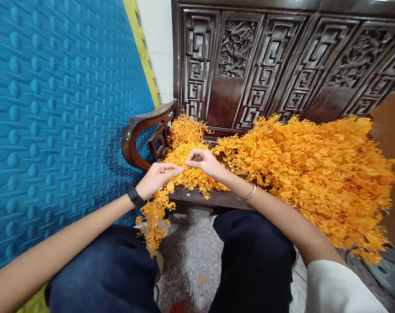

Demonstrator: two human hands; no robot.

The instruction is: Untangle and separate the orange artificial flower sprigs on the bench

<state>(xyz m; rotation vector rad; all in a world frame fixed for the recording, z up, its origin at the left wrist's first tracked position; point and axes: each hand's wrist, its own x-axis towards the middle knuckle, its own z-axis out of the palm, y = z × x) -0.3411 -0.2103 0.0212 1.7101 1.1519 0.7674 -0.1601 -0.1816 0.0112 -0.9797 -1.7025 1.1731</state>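
My left hand [160, 177], with a black band at its wrist, is closed in a pinch, fingertips pointing right. Opposite it, almost touching, my right hand [204, 161] pinches thumb against forefinger. Whatever lies between the fingertips is too small to make out. Behind and below both hands spreads a small pile of yellow-orange artificial flowers [192, 150] on the dark wooden bench [197, 198]. A strand of orange flowers [154, 217] hangs below my left hand in front of the bench; whether that hand holds it is hidden.
A large heap of orange artificial flowers [314, 161] covers the bench to the right. The carved wooden backrest [228, 100] rises behind, and a curved armrest [130, 139] stands at left. A blue padded mat [60, 117] is upright on the left. Brown cardboard [391, 130] is at far right.
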